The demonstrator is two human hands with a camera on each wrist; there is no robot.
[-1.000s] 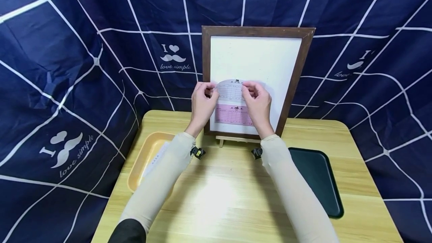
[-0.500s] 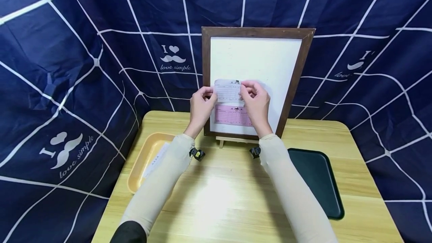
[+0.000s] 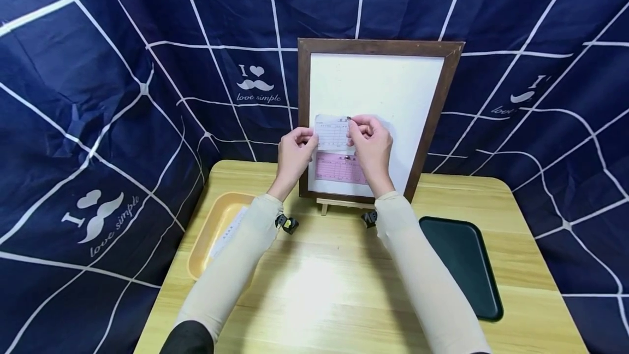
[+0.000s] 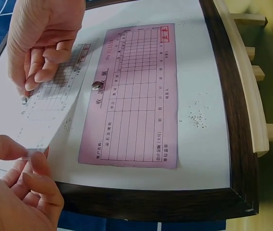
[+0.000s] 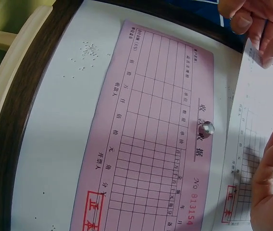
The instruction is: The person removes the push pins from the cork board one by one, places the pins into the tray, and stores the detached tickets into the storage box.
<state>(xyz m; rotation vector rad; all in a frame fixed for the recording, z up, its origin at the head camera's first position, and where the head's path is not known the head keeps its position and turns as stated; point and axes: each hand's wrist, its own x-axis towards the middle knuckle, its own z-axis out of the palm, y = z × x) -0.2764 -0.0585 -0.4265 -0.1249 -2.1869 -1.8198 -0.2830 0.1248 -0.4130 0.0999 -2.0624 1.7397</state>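
A white receipt slip (image 3: 330, 133) lies against the white board (image 3: 378, 81), above a pink receipt slip (image 3: 339, 168) held by a silver thumbtack (image 5: 206, 128). My left hand (image 3: 294, 151) pinches the white slip's left edge between thumb and fingers, and that end lifts off the board in the left wrist view. At the slip's top edge, my right hand (image 3: 371, 143) has thumb and index fingertips on a second thumbtack (image 4: 24, 100), its other fingers curled. The right hand covers the white slip's right part in the head view.
The board has a dark wooden frame (image 3: 304, 97) and leans on a small wooden easel (image 3: 324, 208). A yellow tray (image 3: 199, 250) with white papers (image 3: 228, 234) stands left, partly behind my left sleeve. A dark green tray (image 3: 459, 255) lies right. Blue curtains enclose the table (image 3: 314, 310).
My right fingers have moved left along the slip's top edge to the thumbtack. The left hand has slid slightly down the slip's left edge, and the curled slip has flattened towards the board.
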